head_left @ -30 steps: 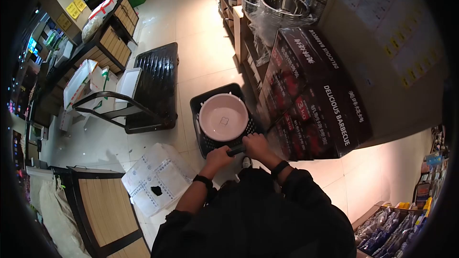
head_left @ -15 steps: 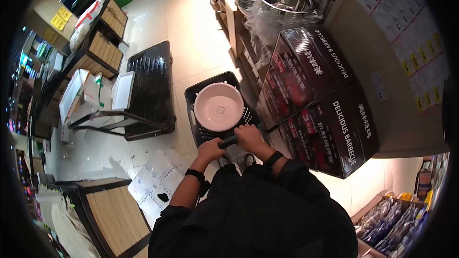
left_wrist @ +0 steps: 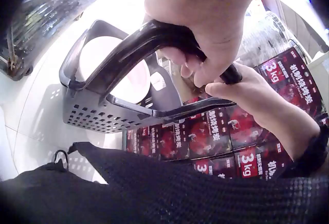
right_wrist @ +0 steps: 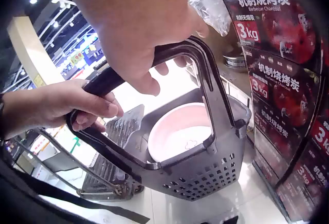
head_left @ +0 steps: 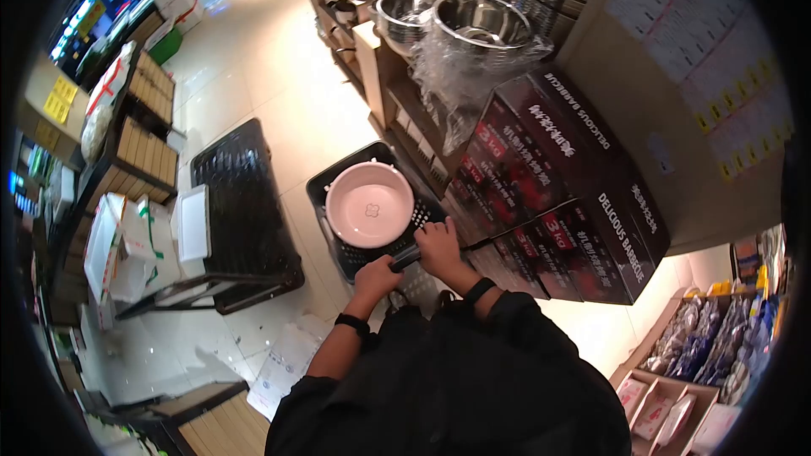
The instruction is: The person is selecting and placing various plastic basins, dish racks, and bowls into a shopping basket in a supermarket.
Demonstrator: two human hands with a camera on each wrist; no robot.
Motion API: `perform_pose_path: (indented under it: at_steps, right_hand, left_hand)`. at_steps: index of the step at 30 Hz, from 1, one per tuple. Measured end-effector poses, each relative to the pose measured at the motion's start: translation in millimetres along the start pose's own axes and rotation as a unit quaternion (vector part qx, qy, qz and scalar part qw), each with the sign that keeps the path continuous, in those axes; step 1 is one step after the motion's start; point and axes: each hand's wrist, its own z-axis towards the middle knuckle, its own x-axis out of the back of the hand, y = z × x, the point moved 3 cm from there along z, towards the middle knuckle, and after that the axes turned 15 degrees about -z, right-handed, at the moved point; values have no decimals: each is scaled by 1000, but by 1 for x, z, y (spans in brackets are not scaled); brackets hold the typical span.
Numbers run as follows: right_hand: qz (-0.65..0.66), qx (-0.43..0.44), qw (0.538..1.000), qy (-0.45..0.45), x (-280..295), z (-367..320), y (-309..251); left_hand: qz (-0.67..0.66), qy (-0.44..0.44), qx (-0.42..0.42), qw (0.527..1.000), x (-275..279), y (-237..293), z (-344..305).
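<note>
Both of my hands are on the black handle [right_wrist: 206, 72] of a dark grey plastic shopping basket [right_wrist: 216, 170]. My left hand [head_left: 377, 279] curls round one end of the grip, and my right hand [head_left: 440, 250] holds the other end, close beside it. A pink round plastic basin [head_left: 369, 207] with a small flower-like outline on its bottom sits inside the basket. From the right wrist view, the fingers of both hands wrap the grip. The basket's perforated side faces my body.
Stacked dark charcoal boxes [head_left: 549, 203] stand close on the right, below shelving with steel bowls [head_left: 481, 21] and clear plastic wrap. A black platform trolley [head_left: 245, 203] is on the left, near white foam boxes [head_left: 127, 245]. Packaged goods [head_left: 701, 333] fill a bin at lower right.
Both hands keep hold of the basket handle throughout. In the head view, the basket and basin have shifted left, as have the trolley and shelves; more of the bin at lower right shows.
</note>
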Motion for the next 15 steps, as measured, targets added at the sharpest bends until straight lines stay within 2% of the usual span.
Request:
perform_pose_path:
  at_steps: [3,7,10,15]
  right_hand:
    - [29,1,1000,9,-13,17,-1]
    - [-8,-38,999,3,-20,31,-4]
    - [60,5,997,42,-20,40,-3]
    - [91,15,993,72,-25,60,1]
  left_hand:
    - [15,3,1,1000,10,-4,18]
    - [39,-19,4,999,26,1,33]
    - [41,-21,1,999,31,2,38]
    - [44,-15,11,999,40,-1,54]
